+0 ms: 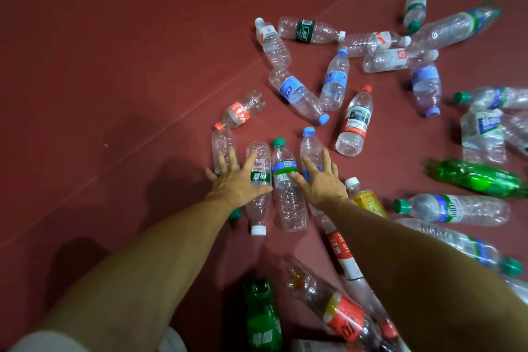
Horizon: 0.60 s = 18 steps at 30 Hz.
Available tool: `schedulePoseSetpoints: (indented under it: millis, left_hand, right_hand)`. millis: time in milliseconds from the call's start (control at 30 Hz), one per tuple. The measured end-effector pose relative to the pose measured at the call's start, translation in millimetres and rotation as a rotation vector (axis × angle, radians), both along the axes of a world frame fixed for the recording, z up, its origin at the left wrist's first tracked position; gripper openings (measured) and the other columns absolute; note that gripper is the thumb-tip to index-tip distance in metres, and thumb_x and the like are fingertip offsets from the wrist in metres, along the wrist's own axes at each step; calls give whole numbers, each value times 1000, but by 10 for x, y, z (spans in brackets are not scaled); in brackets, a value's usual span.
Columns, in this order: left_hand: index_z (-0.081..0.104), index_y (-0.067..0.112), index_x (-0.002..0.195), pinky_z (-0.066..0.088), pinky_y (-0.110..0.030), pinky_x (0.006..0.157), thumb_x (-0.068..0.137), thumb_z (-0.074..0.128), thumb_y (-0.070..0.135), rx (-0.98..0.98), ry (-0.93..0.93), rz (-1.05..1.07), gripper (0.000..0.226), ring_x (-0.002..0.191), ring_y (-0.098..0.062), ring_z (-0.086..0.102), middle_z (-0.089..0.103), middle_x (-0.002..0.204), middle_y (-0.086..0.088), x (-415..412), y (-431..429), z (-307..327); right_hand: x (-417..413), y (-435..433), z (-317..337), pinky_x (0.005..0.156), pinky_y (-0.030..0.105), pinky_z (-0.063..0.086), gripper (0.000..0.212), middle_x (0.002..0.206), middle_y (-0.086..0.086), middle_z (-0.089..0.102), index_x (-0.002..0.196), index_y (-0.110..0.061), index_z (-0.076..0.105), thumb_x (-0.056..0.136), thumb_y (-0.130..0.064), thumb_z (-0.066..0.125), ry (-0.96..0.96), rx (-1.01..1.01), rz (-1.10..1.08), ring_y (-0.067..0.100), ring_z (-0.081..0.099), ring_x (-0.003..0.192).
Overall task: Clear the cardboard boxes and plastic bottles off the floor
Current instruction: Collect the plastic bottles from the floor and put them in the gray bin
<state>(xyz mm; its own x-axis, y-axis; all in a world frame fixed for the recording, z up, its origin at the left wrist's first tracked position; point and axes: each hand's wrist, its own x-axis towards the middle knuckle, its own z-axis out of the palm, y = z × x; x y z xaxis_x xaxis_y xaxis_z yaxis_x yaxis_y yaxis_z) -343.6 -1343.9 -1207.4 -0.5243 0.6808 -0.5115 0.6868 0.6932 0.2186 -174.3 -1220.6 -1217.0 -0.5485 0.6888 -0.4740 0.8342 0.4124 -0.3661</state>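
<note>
starting with the four plastic bottles lying side by side on the red floor (pixel 114 66), right under your hands: red-cap bottle (pixel 221 143), white-cap bottle (pixel 261 151), green-cap bottle (pixel 287 200), blue-cap bottle (pixel 310 146). all look empty.

your left hand (pixel 238 181) is flat, fingers splayed straight across the red-cap and white-cap ones. right hand (pixel 323 184) is the same, spread over the blue-cap one with the thumb toward the green-cap. neither grips anything.

my read: light, thin-walled, slick and round, so they'll roll and crumple under a squeeze. rake them together, or take each by the neck under the cap.

around you: yellow-label bottle (pixel 368 200) just beside your right wrist, green soda bottle (pixel 480 178) further right, dark green bottle (pixel 261 314) between your forearms, loose scatter of clear ones ahead. expect a sweep to knock those rolling. no cardboard box clearly visible.
</note>
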Motion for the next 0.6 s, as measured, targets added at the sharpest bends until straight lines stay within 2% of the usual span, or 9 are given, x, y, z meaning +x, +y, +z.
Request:
schedulePoseSetpoints:
  millis: [133, 233, 367, 467, 533, 600]
  left_hand:
    - [3, 39, 158, -5, -65, 117, 85, 64, 60, 43, 64, -104, 98, 152, -31, -15, -5, 168, -1, -5, 35, -27]
    - [2, 41, 158, -4, -65, 118, 87, 65, 45, 42, 41, -133, 94, 152, -30, -17, -2, 168, 2, -32, 49, -18]
    - [-6, 45, 156, -4, -69, 114, 90, 61, 59, 7, 14, -119, 95, 150, -31, -24, -7, 167, 6, -71, 43, -33]
    - [-10, 45, 156, -6, -69, 113, 90, 61, 58, 3, 34, -134, 97, 149, -33, -24, -8, 167, 6, -76, 51, -54]
    - [-8, 42, 157, -7, -64, 116, 93, 61, 52, 33, 78, -172, 94, 152, -31, -18, -5, 168, 3, -68, 55, -70]
    - [-6, 38, 158, -2, -51, 122, 96, 60, 41, 84, 111, -237, 90, 154, -24, -10, -4, 168, -2, -56, 51, -85]
  right_hand:
    - [26, 37, -42, 113, 50, 32, 67, 166, 5, -14, 158, -38, 14, 100, -60, 37, -11, 23, 10, 36, 17, 150]
    - [26, 62, -55, 111, 48, 36, 63, 166, 8, -13, 158, -37, 13, 103, -53, 39, -4, 28, 18, 38, 26, 146]
    - [41, 84, -44, 107, 47, 40, 64, 166, 6, -13, 158, -39, 13, 103, -49, 44, 8, 2, -4, 39, 37, 140]
    - [40, 104, -38, 105, 47, 42, 65, 166, 6, -12, 158, -39, 14, 102, -44, 48, 13, -4, -3, 39, 41, 137]
    - [37, 111, -26, 105, 47, 42, 65, 166, 5, -12, 158, -38, 15, 102, -42, 49, 14, -4, -5, 40, 39, 138]
    - [42, 104, -15, 106, 48, 40, 65, 166, 5, -12, 158, -38, 15, 103, -40, 49, 15, -4, -6, 41, 37, 138]
